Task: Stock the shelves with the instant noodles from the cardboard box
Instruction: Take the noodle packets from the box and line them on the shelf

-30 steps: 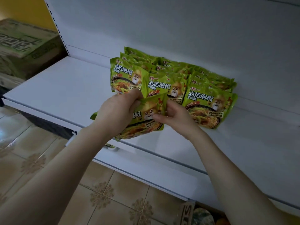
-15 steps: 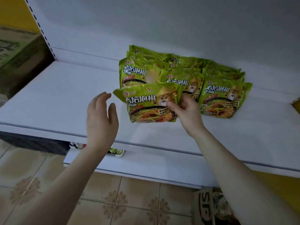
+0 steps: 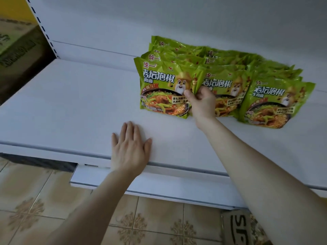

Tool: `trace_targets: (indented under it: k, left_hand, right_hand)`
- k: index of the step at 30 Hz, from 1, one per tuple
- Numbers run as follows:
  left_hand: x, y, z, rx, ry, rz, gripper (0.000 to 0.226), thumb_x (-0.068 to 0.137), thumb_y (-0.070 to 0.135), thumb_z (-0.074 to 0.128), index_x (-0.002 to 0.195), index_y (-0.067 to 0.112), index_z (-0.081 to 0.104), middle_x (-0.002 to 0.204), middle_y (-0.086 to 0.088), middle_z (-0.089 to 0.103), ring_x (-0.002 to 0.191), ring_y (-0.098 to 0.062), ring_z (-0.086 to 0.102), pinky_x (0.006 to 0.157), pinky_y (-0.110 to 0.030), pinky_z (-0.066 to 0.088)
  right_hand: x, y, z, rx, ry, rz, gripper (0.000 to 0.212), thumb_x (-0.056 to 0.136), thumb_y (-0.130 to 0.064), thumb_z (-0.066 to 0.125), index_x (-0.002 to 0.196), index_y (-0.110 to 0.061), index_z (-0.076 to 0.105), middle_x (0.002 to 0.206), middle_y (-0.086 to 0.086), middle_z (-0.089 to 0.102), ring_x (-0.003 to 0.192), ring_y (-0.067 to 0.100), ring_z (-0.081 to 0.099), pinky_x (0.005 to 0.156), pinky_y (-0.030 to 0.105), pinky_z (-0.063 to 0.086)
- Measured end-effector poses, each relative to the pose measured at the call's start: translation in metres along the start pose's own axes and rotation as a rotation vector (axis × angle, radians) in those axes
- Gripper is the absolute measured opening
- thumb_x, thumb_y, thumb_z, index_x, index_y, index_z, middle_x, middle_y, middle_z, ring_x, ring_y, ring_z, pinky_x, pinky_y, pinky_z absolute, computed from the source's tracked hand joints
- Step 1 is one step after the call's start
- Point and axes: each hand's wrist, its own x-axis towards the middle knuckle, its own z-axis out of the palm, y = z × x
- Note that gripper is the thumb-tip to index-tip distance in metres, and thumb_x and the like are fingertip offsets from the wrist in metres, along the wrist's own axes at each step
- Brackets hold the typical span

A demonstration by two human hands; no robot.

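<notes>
Several green instant noodle packets (image 3: pixel 276 101) stand in three overlapping rows on the white shelf (image 3: pixel 70 103), leaning toward the back panel. My right hand (image 3: pixel 201 103) pinches the right edge of the front packet of the left row (image 3: pixel 162 89), thumb on its face; this packet stands upright on the shelf. My left hand (image 3: pixel 130 149) lies flat on the shelf near its front edge, fingers straight and spread, holding nothing. A corner of the cardboard box (image 3: pixel 237 228) shows on the floor at the bottom right, mostly hidden by my right arm.
A white back panel (image 3: pixel 177 20) rises behind the packets. Left of the packets the shelf surface is bare white. A lower shelf (image 3: pixel 106 179) juts out beneath. Stacked cartons (image 3: pixel 16 43) sit at the far left. Patterned floor tiles (image 3: pixel 35 209) lie below.
My right hand carried the packet back and stood it at the front of the left row. My left hand let go earlier and has come down flat on the shelf.
</notes>
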Motion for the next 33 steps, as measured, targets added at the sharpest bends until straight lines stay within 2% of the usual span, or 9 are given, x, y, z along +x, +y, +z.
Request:
trace_targets:
  k: [7,10,14,16,19,23,27,29,33]
  left_hand:
    - [0.001,0.000,0.003,0.004,0.022,0.005,0.085,0.082,0.054,-0.001,0.141,0.001,0.031,0.150,-0.016,0.028,0.141,-0.028,0.021,0.110,-0.049,0.017]
    - [0.000,0.000,0.002,0.011,0.027,0.009,0.083,0.084,0.053,0.001,0.139,0.001,0.034,0.149,-0.017,0.031,0.140,-0.029,0.023,0.108,-0.050,0.019]
    - [0.000,-0.001,0.003,0.014,0.026,0.006,0.082,0.085,0.053,0.002,0.139,0.001,0.034,0.149,-0.016,0.031,0.140,-0.029,0.023,0.109,-0.049,0.019]
    - [0.000,-0.001,0.003,0.021,0.035,0.008,0.079,0.087,0.052,0.005,0.137,0.000,0.037,0.147,-0.017,0.035,0.139,-0.030,0.026,0.108,-0.050,0.022]
    - [0.000,-0.001,0.004,0.025,0.033,0.009,0.079,0.087,0.052,0.006,0.137,0.001,0.038,0.147,-0.017,0.035,0.139,-0.030,0.026,0.109,-0.050,0.022]
    - [0.000,-0.002,0.004,0.013,0.042,0.010,0.078,0.087,0.052,0.007,0.137,0.001,0.038,0.147,-0.017,0.034,0.139,-0.030,0.026,0.109,-0.051,0.021]
    - [0.000,-0.001,0.004,0.002,0.048,0.008,0.078,0.086,0.052,0.009,0.135,0.000,0.041,0.145,-0.018,0.037,0.138,-0.031,0.028,0.108,-0.051,0.022]
    - [0.000,-0.001,0.004,-0.002,0.046,0.006,0.080,0.085,0.053,0.007,0.136,0.001,0.040,0.146,-0.017,0.035,0.139,-0.030,0.027,0.109,-0.051,0.020]
    - [-0.001,0.000,0.003,-0.004,0.049,0.007,0.082,0.083,0.054,0.005,0.137,0.002,0.039,0.148,-0.016,0.033,0.140,-0.028,0.024,0.110,-0.049,0.018]
  right_hand:
    - [0.005,0.003,0.003,-0.102,-0.006,-0.016,0.015,0.083,-0.010,0.065,0.090,0.001,0.058,0.082,0.009,0.056,0.074,0.019,0.050,0.060,0.026,0.036]
    - [0.000,0.007,0.001,-0.186,-0.041,-0.035,0.022,0.080,-0.009,0.068,0.097,0.000,0.057,0.086,0.005,0.056,0.077,0.017,0.051,0.062,0.024,0.037]
    - [0.001,0.008,0.000,-0.310,-0.012,-0.120,0.026,0.080,-0.009,0.068,0.097,0.004,0.055,0.084,0.006,0.052,0.075,0.017,0.047,0.051,0.009,0.033]
    - [0.004,0.009,0.001,-0.367,0.005,-0.155,0.024,0.082,-0.011,0.066,0.097,0.003,0.053,0.085,0.012,0.055,0.075,0.021,0.049,0.056,0.012,0.034]
    - [0.004,0.012,0.003,-0.461,0.019,-0.171,0.030,0.085,-0.019,0.064,0.103,0.000,0.051,0.102,0.015,0.061,0.091,0.029,0.057,0.068,0.032,0.041]
    - [0.000,0.016,0.004,-0.570,0.089,-0.150,0.039,0.086,-0.028,0.063,0.112,-0.004,0.050,0.118,0.012,0.053,0.104,0.028,0.053,0.066,0.029,0.033]
    - [-0.001,0.019,0.005,-0.530,0.108,-0.117,0.041,0.084,-0.029,0.065,0.111,-0.002,0.050,0.110,0.012,0.057,0.097,0.024,0.052,0.066,0.026,0.030]
    - [-0.001,0.019,0.005,-0.469,0.110,-0.108,0.038,0.084,-0.023,0.065,0.111,-0.001,0.051,0.107,0.012,0.058,0.090,0.020,0.050,0.065,0.018,0.026]
    - [-0.004,0.021,0.002,-0.393,0.100,-0.101,0.035,0.085,-0.017,0.065,0.112,0.000,0.051,0.108,0.013,0.058,0.098,0.023,0.052,0.067,0.017,0.027]
